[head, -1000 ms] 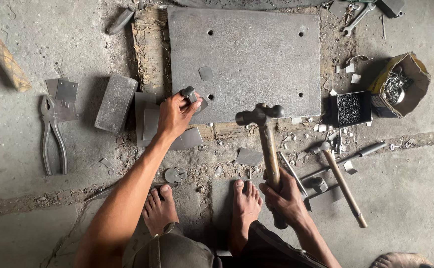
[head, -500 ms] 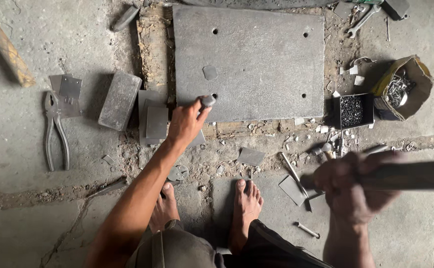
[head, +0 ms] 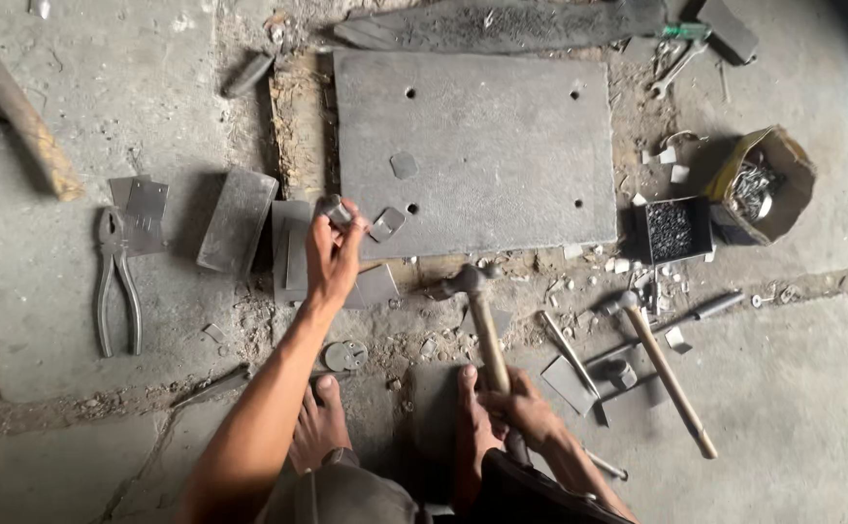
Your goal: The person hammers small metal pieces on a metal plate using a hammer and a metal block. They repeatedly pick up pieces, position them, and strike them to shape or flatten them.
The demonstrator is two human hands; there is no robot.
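Left hand pinches a small metal piece at the steel plate's near-left edge; right hand grips the hammer, head just right of it, handle running near-far.

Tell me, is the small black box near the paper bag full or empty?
Full, or nearly: the small black box lies open-topped, dark small pieces filling it to the rim.

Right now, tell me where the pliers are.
The pliers lie on the concrete floor at far left of the head view, left of the grey metal blocks and well clear of the left hand.
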